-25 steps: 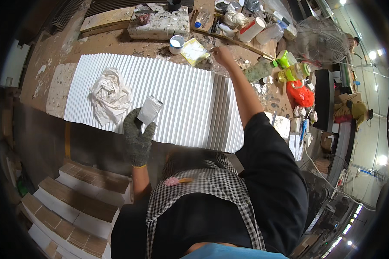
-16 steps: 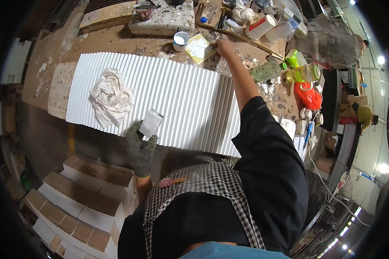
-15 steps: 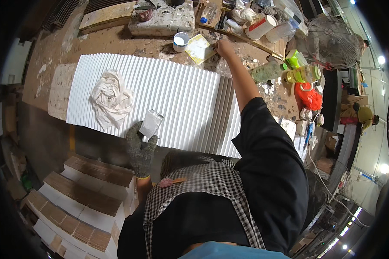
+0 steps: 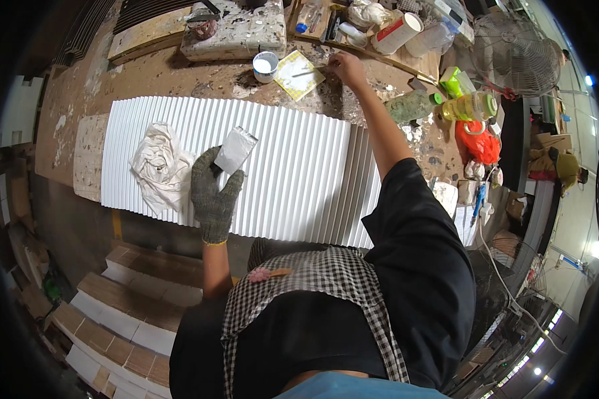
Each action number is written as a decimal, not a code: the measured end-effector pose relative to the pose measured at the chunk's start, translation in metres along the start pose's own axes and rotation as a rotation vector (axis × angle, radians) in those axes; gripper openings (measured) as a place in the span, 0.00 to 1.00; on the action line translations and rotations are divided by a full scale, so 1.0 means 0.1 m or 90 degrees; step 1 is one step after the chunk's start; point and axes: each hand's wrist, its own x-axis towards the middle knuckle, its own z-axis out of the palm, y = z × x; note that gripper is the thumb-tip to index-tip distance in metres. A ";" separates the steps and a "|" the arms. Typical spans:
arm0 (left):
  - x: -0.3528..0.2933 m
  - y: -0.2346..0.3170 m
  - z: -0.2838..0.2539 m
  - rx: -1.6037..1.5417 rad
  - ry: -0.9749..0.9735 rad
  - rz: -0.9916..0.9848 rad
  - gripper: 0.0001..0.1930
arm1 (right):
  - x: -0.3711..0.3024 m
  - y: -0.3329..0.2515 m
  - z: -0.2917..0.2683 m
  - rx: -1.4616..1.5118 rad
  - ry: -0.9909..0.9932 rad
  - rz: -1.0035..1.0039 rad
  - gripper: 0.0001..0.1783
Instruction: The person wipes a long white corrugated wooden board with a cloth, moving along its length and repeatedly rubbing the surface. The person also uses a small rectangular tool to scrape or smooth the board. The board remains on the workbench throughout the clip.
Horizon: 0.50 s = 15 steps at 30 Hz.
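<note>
My left hand (image 4: 211, 199), in a dark grey knitted glove, grips a small silver foil-like rectangular block (image 4: 236, 151) between thumb and fingers. It is above a row of white ridged strips (image 4: 279, 173). Right of the strips' middle, a few look grey-brown. A crumpled off-white cloth (image 4: 158, 166) lies on them, left of the glove. At the far side my bare right hand (image 4: 346, 68) is closed on a thin stick-like tool (image 4: 306, 74), whose length reaches over a yellow-edged card (image 4: 289, 83). A small cup of white paste (image 4: 265, 66) stands beside the card.
The brown worktable (image 4: 66, 133) is stained with paint. A wooden tray (image 4: 379, 56) at the back holds bottles and a white cup (image 4: 398, 33). Bottles and a red bag (image 4: 479, 143) lie at the right, before a fan (image 4: 512, 56). Stacked white-and-brown pieces (image 4: 133, 299) stand lower left.
My left hand has moved farther over the strips, carrying the silver block. My right hand stays beside the card, and the thin tool now shows across it. The whole view has shifted slightly.
</note>
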 end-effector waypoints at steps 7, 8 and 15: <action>0.37 -0.10 0.29 -0.037 0.014 -0.028 0.31 | 0.14 0.15 0.17 0.085 -0.123 0.095 0.15; 0.41 -0.09 0.34 -0.049 0.031 -0.026 0.30 | 0.15 0.11 0.18 0.106 -0.157 0.113 0.16; 0.63 0.22 0.74 -0.243 0.059 -0.035 0.28 | -0.13 -0.89 -0.45 0.411 -0.201 0.190 0.20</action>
